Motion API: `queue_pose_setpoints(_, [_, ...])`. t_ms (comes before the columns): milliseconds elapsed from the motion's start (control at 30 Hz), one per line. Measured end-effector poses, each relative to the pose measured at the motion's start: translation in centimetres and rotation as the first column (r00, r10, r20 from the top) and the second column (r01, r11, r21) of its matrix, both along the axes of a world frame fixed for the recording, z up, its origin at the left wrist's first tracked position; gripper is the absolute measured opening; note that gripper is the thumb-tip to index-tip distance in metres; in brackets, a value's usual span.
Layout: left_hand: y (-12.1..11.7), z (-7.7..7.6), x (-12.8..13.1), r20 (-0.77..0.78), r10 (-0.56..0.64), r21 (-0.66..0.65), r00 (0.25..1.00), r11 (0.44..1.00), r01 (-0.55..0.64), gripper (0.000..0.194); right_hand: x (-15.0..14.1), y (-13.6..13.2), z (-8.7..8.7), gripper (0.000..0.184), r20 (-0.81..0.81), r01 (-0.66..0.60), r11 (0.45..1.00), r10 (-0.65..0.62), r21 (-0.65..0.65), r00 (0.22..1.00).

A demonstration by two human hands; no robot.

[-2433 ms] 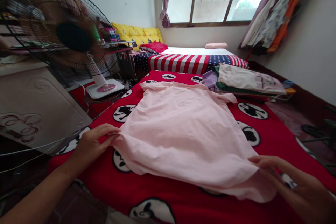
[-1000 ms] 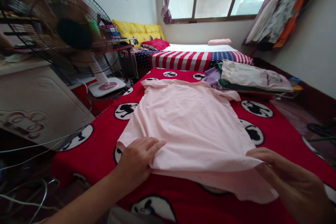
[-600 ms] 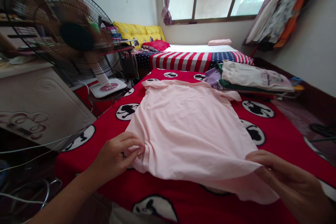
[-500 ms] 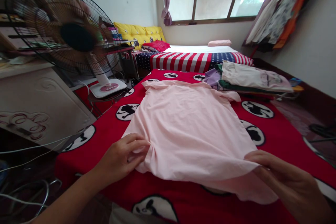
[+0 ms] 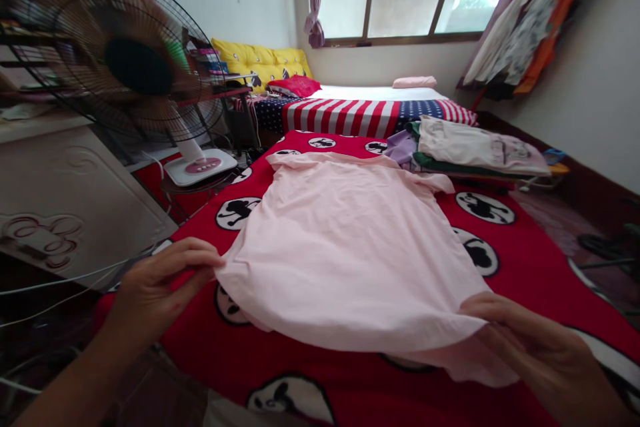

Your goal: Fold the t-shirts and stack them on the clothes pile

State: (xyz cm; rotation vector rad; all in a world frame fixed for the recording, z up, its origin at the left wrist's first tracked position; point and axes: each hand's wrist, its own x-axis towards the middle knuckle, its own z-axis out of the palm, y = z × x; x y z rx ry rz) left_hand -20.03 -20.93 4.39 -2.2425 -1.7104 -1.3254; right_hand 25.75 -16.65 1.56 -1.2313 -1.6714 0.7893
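A pale pink T-shirt (image 5: 345, 247) lies spread out, its sleeves at the far end and its hem towards me. Under it is a red blanket (image 5: 200, 360) with black-and-white round prints. My left hand (image 5: 160, 280) pinches the hem's left corner between thumb and fingers, lifting it slightly. On the other side my right hand (image 5: 540, 340) grips the hem near its right end, and a flap of cloth hangs below those fingers. Between the hands the near edge sags in a shallow curve.
A stack of folded clothes (image 5: 475, 147) sits at the far right. To the left, a spinning fan (image 5: 140, 67) stands on a stool beside a white cabinet (image 5: 75, 193). Beyond is a bed with a striped cover (image 5: 345, 117). Cables (image 5: 65, 285) run at the lower left.
My left hand has moved left, drawing the hem's left corner outward. The bunched folds there have flattened. My right hand keeps its grip, almost in place.
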Motion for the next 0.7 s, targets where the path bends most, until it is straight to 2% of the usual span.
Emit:
queue_pose_setpoints(67, [-0.4,0.4,-1.5,-0.032,0.013,-0.033,0.999,0.999,-0.014,0.010,-0.5,0.0,0.2,0.016,0.085,-0.109,0.994,0.111,-0.023,0.990])
queue_pose_setpoints(133, [-0.8,0.4,-2.7,-0.076,-0.063,-0.164,0.995,0.985,0.049,0.013,-1.0,-0.1,0.6,0.017,0.219,-0.305,0.947,0.319,-0.098,0.922])
queue_pose_setpoints(200, [-1.0,0.3,-3.5,-0.103,-0.185,-0.376,0.977,0.917,0.133,0.019,-1.2,-0.1,0.9,0.016,0.330,-0.441,0.883,0.470,-0.162,0.819])
queue_pose_setpoints(233, [-1.1,0.3,-3.7,-0.107,-0.228,-0.467,0.968,0.871,0.154,0.021,-1.1,-0.1,0.9,0.016,0.369,-0.461,0.872,0.488,-0.164,0.791])
queue_pose_setpoints(300, [-0.8,0.6,-3.8,-0.110,-0.263,-0.567,0.959,0.808,0.156,0.023,-0.3,0.3,0.7,0.016,0.416,-0.409,0.908,0.410,-0.095,0.812])
queue_pose_setpoints(333, [-0.4,0.9,-3.7,-0.111,-0.258,-0.573,0.960,0.806,0.150,0.022,0.2,0.6,0.4,0.018,0.428,-0.342,0.939,0.324,-0.036,0.844])
queue_pose_setpoints(400, [0.7,1.8,-2.6,-0.110,-0.221,-0.546,0.969,0.828,0.127,0.018,1.5,1.8,-0.3,0.024,0.454,-0.139,0.984,0.076,0.107,0.888])
queue_pose_setpoints(467, [2.5,2.6,-0.7,-0.100,-0.206,-0.519,0.973,0.845,0.125,0.015,2.7,3.4,-1.0,0.036,0.527,0.064,0.975,-0.170,0.214,0.833])
queue_pose_setpoints(500, [3.5,2.9,0.4,-0.093,-0.222,-0.512,0.970,0.847,0.145,0.016,3.2,4.2,-1.3,0.044,0.577,0.129,0.966,-0.238,0.224,0.781])
queue_pose_setpoints(533, [4.7,3.1,1.7,-0.088,-0.263,-0.509,0.961,0.841,0.184,0.018,3.6,4.9,-1.6,0.051,0.629,0.171,0.965,-0.260,0.200,0.732])
queue_pose_setpoints(600, [7.1,2.8,4.0,-0.101,-0.361,-0.488,0.927,0.830,0.270,0.024,4.0,5.9,-2.1,0.062,0.704,0.200,0.975,-0.208,0.095,0.679])
queue_pose_setpoints(633, [8.5,2.5,4.9,-0.121,-0.398,-0.478,0.909,0.826,0.298,0.025,4.0,6.2,-2.3,0.065,0.718,0.204,0.978,-0.177,0.050,0.673])
queue_pose_setpoints(700, [11.2,1.3,5.8,-0.175,-0.397,-0.458,0.901,0.843,0.283,0.027,4.0,6.3,-2.7,0.064,0.722,0.203,0.979,-0.160,0.028,0.673])
